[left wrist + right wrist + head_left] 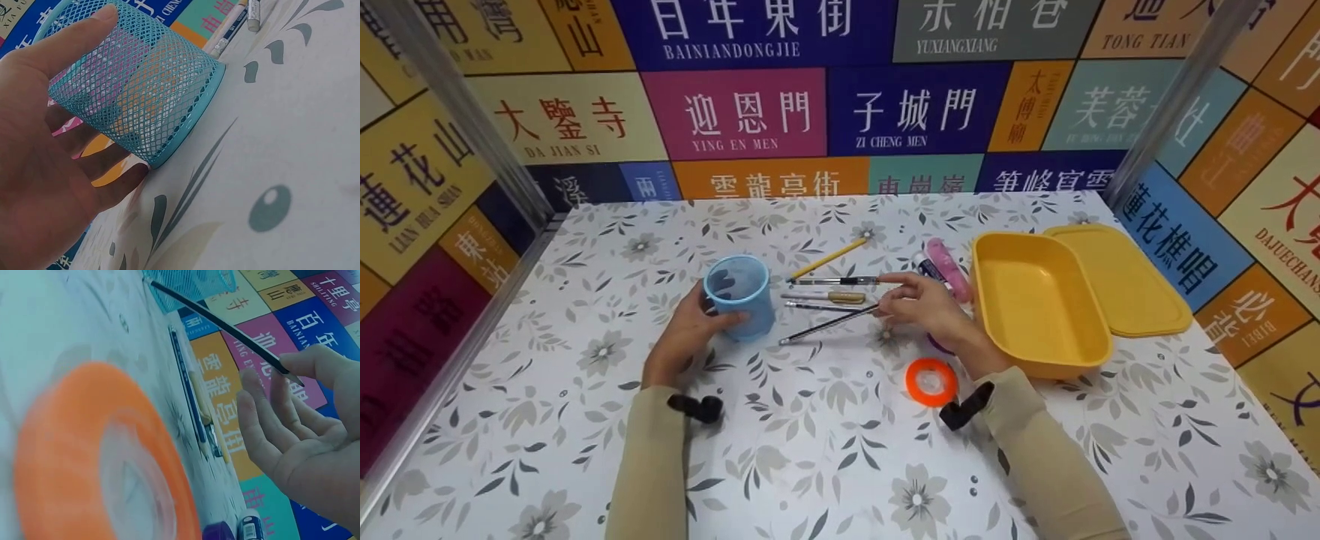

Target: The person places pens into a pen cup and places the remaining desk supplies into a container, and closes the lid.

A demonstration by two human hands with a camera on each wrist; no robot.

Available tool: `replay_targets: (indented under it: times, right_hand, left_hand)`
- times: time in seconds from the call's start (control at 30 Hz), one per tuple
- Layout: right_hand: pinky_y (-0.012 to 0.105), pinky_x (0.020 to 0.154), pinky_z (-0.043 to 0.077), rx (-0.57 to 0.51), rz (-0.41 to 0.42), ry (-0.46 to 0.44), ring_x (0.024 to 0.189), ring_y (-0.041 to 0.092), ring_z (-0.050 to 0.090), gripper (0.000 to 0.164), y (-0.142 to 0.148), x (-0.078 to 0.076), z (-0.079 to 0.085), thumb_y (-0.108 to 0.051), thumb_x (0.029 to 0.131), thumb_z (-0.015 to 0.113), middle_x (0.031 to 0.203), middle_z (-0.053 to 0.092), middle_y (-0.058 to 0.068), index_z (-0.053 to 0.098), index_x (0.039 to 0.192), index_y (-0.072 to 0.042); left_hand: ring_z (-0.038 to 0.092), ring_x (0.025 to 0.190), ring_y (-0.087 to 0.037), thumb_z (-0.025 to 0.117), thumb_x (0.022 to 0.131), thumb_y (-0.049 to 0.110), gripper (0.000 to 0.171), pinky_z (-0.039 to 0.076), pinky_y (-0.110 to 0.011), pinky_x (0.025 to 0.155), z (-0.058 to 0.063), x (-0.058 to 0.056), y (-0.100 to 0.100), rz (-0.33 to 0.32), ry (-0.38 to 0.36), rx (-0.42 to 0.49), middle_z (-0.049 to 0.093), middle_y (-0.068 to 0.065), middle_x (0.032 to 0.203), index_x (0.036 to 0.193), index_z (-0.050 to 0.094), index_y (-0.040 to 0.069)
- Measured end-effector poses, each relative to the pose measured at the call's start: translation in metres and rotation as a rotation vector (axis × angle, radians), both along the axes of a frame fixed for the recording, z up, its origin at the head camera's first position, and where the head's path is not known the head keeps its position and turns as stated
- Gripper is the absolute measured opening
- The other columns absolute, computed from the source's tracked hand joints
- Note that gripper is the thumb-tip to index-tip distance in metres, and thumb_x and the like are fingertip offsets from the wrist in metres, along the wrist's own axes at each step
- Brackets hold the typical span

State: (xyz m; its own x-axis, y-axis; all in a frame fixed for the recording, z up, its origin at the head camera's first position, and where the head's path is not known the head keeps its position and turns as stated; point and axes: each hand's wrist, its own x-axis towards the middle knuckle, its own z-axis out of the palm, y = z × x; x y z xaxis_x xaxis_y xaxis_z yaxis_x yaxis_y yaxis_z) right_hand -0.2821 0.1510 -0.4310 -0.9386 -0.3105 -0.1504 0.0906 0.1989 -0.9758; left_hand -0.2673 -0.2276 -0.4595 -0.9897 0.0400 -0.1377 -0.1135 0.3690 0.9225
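My left hand (682, 334) grips a light blue mesh pen cup (751, 319), thumb on the near side. In the left wrist view, the cup's base rim (194, 126) is close over the tabletop. With thumb and finger, my right hand (926, 306) pinches a dark pencil (826, 325) near its sharpened tip. The pencil (219, 324) slants away from the fingers, its other end low near the table in the right wrist view. Beside it lie another pencil (817, 306), a gold-capped pen (840, 298), a clear pen with a black grip (832, 281) and a yellow pencil (831, 258).
An orange tape roll (913, 382) lies near my right wrist. A pink object (949, 266) and a glue stick (250, 526) lie beyond my right hand, a purple item (218, 531) close by. Further right stand a yellow container (1039, 300) and its lid (1144, 289).
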Motion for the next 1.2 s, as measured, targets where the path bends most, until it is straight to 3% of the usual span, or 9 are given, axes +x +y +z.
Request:
replay_targets:
  times: [0.23, 0.47, 0.67, 0.8, 0.93, 1.07, 1.2]
  right_hand:
    - [0.034, 0.09, 0.061, -0.226, -0.12, -0.094, 0.1, 0.02, 0.074, 0.049, -0.009, 0.001, 0.001, -0.009, 0.097, 0.064, 0.11, 0.072, 0.008, 0.05, 0.144, -0.007]
    - [0.031, 0.087, 0.062, -0.461, -0.249, -0.167, 0.09, 0.018, 0.075, 0.042, -0.017, 0.001, -0.004, -0.007, 0.097, 0.063, 0.095, 0.075, 0.003, 0.053, 0.137, 0.003]
    - [0.03, 0.083, 0.062, -0.651, -0.315, -0.198, 0.08, 0.015, 0.074, 0.009, -0.018, -0.001, -0.006, -0.005, 0.096, 0.064, 0.087, 0.075, 0.001, 0.069, 0.104, -0.005]
    - [0.03, 0.082, 0.062, -0.712, -0.345, -0.213, 0.077, 0.014, 0.073, 0.013, -0.018, -0.002, -0.007, -0.005, 0.097, 0.062, 0.083, 0.075, 0.002, 0.07, 0.089, -0.011]
    - [0.031, 0.081, 0.062, -0.736, -0.355, -0.228, 0.078, 0.014, 0.072, 0.009, -0.018, -0.001, -0.006, -0.006, 0.097, 0.064, 0.084, 0.074, 0.002, 0.069, 0.09, -0.01]
    - [0.037, 0.091, 0.061, -0.744, -0.359, -0.233, 0.085, 0.016, 0.07, 0.002, -0.018, 0.0, -0.001, -0.01, 0.095, 0.068, 0.089, 0.071, 0.001, 0.067, 0.095, -0.011]
    - [0.042, 0.095, 0.059, -0.757, -0.383, -0.206, 0.093, 0.018, 0.068, 0.006, -0.018, -0.001, 0.006, -0.012, 0.094, 0.069, 0.091, 0.069, 0.0, 0.065, 0.099, -0.011]
  left_hand:
    - [0.029, 0.152, -0.029, 0.086, 0.074, 0.045, 0.107, 0.022, -0.051, 0.127, 0.0, 0.001, 0.0, 0.001, -0.011, 0.007, 0.036, -0.005, 0.161, 0.159, 0.025, 0.023]
    - [0.03, 0.152, -0.03, 0.087, 0.074, 0.044, 0.105, 0.024, -0.052, 0.126, -0.001, 0.001, -0.002, 0.003, 0.004, 0.013, 0.038, -0.005, 0.16, 0.158, 0.028, 0.025]
    - [0.033, 0.151, -0.03, 0.086, 0.077, 0.038, 0.098, 0.025, -0.051, 0.126, -0.003, 0.0, -0.004, -0.017, 0.033, 0.038, 0.04, -0.006, 0.159, 0.157, 0.03, 0.023]
    - [0.03, 0.152, -0.028, 0.085, 0.079, 0.036, 0.099, 0.022, -0.049, 0.127, -0.002, 0.0, -0.004, -0.021, 0.022, 0.04, 0.037, -0.005, 0.161, 0.158, 0.027, 0.024]
    - [0.027, 0.154, -0.028, 0.084, 0.08, 0.035, 0.1, 0.02, -0.049, 0.128, 0.002, 0.001, -0.002, -0.016, 0.004, 0.023, 0.034, -0.005, 0.163, 0.159, 0.025, 0.024]
    - [0.029, 0.153, -0.028, 0.086, 0.077, 0.041, 0.102, 0.022, -0.05, 0.127, 0.003, 0.002, -0.002, -0.014, 0.012, 0.016, 0.037, -0.005, 0.161, 0.158, 0.027, 0.024]
    - [0.031, 0.151, -0.029, 0.086, 0.076, 0.043, 0.101, 0.024, -0.051, 0.126, 0.001, 0.002, -0.004, -0.022, 0.032, 0.033, 0.039, -0.005, 0.16, 0.157, 0.029, 0.024]
